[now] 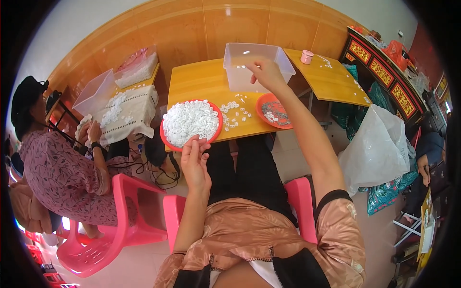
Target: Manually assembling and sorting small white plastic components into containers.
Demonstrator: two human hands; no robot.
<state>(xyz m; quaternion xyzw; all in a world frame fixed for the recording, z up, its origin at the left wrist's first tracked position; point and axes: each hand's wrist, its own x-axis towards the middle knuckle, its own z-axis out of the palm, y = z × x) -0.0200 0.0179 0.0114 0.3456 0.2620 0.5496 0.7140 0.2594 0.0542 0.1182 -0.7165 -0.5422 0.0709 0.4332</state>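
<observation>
My left hand [196, 165] is at the near rim of a red bowl [219, 126], thumb and fingertips pressed together. Whatever small thing they pinch is too small to make out. Small white plastic pieces [189, 120] with holes heap up in that bowl. My right hand [267, 74] reaches over a clear plastic bin [288, 72], its fingers apart and nothing visible between them. A single white piece [246, 52] shows beyond the fingertips, apart from them, against the bin. A few more pieces appear inside the bin, partly hidden by the hand.
Loose white pieces [232, 115] lie on the yellow table [194, 79] between the bowl and an orange-red dish [261, 103] of small grey parts and white pieces. At left a person [72, 173] handles white pieces at a cloth-covered table. A pink cup [306, 57] stands at right.
</observation>
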